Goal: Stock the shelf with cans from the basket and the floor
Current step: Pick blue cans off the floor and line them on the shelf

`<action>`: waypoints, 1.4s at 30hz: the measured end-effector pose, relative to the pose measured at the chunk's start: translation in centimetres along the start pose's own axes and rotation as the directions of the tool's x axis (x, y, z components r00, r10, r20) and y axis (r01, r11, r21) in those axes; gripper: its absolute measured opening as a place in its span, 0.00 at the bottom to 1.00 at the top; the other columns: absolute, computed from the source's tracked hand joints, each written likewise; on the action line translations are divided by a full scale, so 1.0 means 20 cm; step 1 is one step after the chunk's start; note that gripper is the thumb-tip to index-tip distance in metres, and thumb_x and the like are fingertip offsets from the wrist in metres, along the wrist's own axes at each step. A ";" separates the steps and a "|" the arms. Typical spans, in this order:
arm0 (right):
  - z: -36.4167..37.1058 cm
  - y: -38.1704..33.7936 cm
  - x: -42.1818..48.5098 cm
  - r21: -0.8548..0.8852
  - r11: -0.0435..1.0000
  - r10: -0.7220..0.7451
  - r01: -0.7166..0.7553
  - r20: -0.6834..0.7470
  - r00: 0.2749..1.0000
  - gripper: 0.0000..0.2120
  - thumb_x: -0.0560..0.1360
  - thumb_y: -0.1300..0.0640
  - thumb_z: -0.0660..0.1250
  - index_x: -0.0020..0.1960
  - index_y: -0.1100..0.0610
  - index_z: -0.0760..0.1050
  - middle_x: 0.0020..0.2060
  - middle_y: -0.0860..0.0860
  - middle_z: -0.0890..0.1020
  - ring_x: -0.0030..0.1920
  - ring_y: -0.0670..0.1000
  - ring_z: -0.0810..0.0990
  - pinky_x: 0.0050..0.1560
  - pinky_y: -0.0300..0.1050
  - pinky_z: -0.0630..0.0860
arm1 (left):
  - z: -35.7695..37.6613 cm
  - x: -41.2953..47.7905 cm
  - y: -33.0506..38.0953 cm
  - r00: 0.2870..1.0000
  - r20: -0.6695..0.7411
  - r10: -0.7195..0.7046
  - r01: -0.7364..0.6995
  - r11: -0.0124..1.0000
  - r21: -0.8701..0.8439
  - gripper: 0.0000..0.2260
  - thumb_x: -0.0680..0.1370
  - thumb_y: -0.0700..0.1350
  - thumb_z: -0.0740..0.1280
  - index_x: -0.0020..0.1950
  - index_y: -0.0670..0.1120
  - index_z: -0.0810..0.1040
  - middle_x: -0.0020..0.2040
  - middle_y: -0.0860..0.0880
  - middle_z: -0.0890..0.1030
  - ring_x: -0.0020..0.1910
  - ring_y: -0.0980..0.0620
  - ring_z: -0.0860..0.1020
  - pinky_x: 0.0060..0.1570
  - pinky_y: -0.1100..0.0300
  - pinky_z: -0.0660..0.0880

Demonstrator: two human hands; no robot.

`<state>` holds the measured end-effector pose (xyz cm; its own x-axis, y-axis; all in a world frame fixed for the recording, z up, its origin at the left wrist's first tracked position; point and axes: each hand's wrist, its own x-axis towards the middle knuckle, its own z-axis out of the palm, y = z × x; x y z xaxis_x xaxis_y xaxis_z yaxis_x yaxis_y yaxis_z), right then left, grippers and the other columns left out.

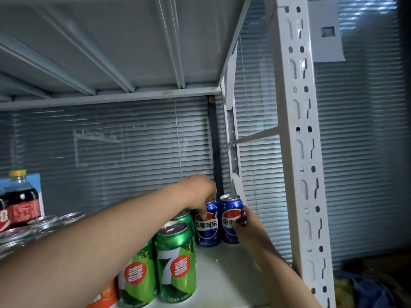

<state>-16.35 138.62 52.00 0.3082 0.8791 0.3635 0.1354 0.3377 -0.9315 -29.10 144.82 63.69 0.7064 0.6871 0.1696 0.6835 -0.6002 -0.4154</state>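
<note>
**Beside the white upright post: a pair of cans being seated**

Left of that post, the shelf carries the stock. Farthest from the post stands a cola bottle. Nearer it are the green cans, in a row running back. Closest, at the back, two blue cans stand upright and touching. The left hand curls down over the other blue can. The right hand grips the post-side blue can by its side. Placing looks nearly done. Next calls for releasing both without tipping them, then fetching more; basket and floor are out of view.
</note>
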 end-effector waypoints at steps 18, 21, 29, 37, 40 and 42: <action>-0.01 0.04 0.06 0.070 0.990 0.134 -0.124 -0.168 0.977 0.26 0.82 0.64 0.58 0.78 0.57 0.56 0.70 0.56 0.71 0.66 0.58 0.74 0.62 0.52 0.75 | 0.03 0.00 -0.09 1.000 -0.001 0.016 -0.016 0.982 -0.187 0.14 0.70 0.53 0.76 0.49 0.48 0.78 0.45 0.52 0.78 0.45 0.50 0.75 0.38 0.59 0.69; -0.04 0.04 0.06 0.064 0.997 0.060 -0.037 -0.398 0.915 0.23 0.82 0.63 0.54 0.77 0.58 0.60 0.72 0.57 0.69 0.71 0.57 0.68 0.69 0.53 0.67 | 0.02 -0.04 -0.10 1.000 -0.001 -0.022 0.021 0.964 -0.267 0.15 0.73 0.53 0.73 0.56 0.46 0.80 0.53 0.49 0.81 0.49 0.50 0.77 0.46 0.58 0.73; 0.01 -0.04 -0.05 -0.101 0.994 -0.087 0.051 -0.392 0.916 0.16 0.82 0.58 0.57 0.69 0.60 0.70 0.58 0.53 0.77 0.54 0.47 0.73 0.40 0.31 0.68 | -0.09 -0.24 -0.17 0.982 -0.103 -0.160 0.081 0.840 -0.536 0.17 0.74 0.56 0.72 0.56 0.47 0.81 0.54 0.52 0.80 0.55 0.52 0.77 0.57 0.55 0.74; 0.09 -0.19 -0.12 -0.233 0.946 -0.299 0.226 -0.352 0.887 0.10 0.82 0.53 0.58 0.60 0.52 0.75 0.58 0.51 0.79 0.58 0.51 0.77 0.60 0.47 0.72 | -0.17 -0.42 -0.15 0.917 -0.279 -0.286 0.008 0.713 -0.701 0.13 0.75 0.57 0.69 0.52 0.49 0.82 0.52 0.53 0.81 0.53 0.54 0.77 0.52 0.59 0.72; 0.16 -0.31 -0.23 -0.215 0.911 -0.401 0.352 -0.260 0.878 0.12 0.83 0.53 0.58 0.62 0.55 0.75 0.56 0.50 0.80 0.57 0.49 0.77 0.58 0.45 0.73 | -0.18 -0.49 -0.11 0.857 -0.391 -0.336 -0.107 0.627 -0.772 0.13 0.75 0.54 0.70 0.55 0.50 0.80 0.53 0.52 0.82 0.52 0.54 0.79 0.53 0.58 0.76; 0.21 -0.35 -0.32 -0.151 0.901 -0.433 0.407 -0.245 0.867 0.12 0.83 0.52 0.57 0.63 0.54 0.74 0.55 0.47 0.80 0.57 0.47 0.77 0.59 0.43 0.73 | -0.16 -0.55 -0.06 0.827 -0.427 -0.365 -0.190 0.534 -0.824 0.14 0.75 0.53 0.71 0.58 0.50 0.79 0.54 0.51 0.82 0.53 0.54 0.80 0.57 0.54 0.77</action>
<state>-23.30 132.03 56.03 0.4394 0.5338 0.7225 0.3898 0.6114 -0.6887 -37.10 136.72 65.11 0.4137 0.6125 0.6736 0.3822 -0.7883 0.4821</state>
